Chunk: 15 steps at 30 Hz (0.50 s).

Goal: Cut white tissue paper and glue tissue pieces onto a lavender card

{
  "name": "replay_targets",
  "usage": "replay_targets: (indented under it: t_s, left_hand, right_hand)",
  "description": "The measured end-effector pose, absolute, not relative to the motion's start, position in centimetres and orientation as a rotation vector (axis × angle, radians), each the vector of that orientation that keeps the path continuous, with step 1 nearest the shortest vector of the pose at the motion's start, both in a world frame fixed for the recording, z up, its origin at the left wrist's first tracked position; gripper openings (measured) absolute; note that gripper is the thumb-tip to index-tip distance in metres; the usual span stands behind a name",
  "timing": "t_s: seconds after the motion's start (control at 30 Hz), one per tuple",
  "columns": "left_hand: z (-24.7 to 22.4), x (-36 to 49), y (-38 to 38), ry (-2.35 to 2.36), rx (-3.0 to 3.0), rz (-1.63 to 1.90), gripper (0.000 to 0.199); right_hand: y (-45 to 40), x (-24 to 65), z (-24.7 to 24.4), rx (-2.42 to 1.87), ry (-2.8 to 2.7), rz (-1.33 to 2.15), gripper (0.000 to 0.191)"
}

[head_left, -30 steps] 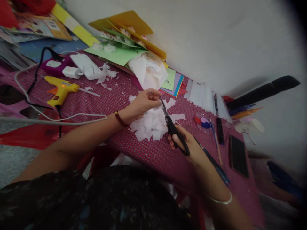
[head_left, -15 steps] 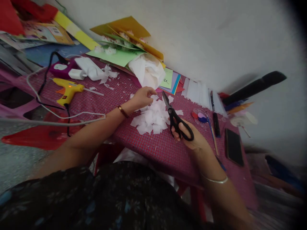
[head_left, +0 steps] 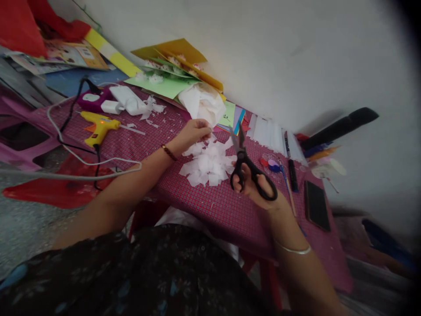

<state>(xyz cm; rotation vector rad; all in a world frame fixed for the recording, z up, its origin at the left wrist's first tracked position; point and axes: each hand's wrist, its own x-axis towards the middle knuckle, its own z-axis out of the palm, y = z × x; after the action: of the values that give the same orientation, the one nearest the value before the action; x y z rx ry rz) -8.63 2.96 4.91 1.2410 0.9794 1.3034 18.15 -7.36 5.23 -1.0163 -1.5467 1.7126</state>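
Observation:
My right hand [head_left: 259, 191] grips the black handles of a pair of scissors [head_left: 241, 153], its fingers through the loops. The blades are spread apart and point away from me. My left hand [head_left: 196, 131] is closed in a pinch just in front of a crumpled white paper bag [head_left: 201, 103]; what lies between the fingertips, if anything, is too small to make out. Below and to the right of that hand, a loose pile of cut white paper pieces [head_left: 210, 163] lies on the red checked tablecloth [head_left: 190, 199].
A yellow glue gun [head_left: 100, 126] with a glue stick lies at left, near a purple power strip [head_left: 94, 100] and trailing cables. Green and yellow card sheets [head_left: 167, 86] lean at the back. A phone [head_left: 316, 205], a black marker [head_left: 292, 175] and a brush [head_left: 288, 188] lie at right.
The scissors' blades have opened, and my right hand has shifted slightly toward me and to the right. My left hand stays near the white bag, its fingers drawn closer together. The view has tilted slightly.

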Motion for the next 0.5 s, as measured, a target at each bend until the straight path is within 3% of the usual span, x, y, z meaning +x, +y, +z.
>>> replay_targets:
  t_s: [0.17, 0.4, 0.5]
  left_hand:
    - [5.1, -14.3, 3.4, 1.261, 1.397, 1.59, 0.017]
    - [5.7, -18.5, 0.2, 1.74, 1.859, 1.254, 0.034]
    - [6.9, -16.1, -0.5, 1.8, 2.189, 1.117, 0.005]
  right_hand:
    - [-6.2, 20.2, 6.0, -0.969, -1.478, 1.56, 0.066]
    - [-5.0, 21.2, 4.9, -0.98, -1.313, 1.677, 0.046]
    - [-4.7, 21.5, 4.7, -0.95, -1.211, 1.693, 0.048]
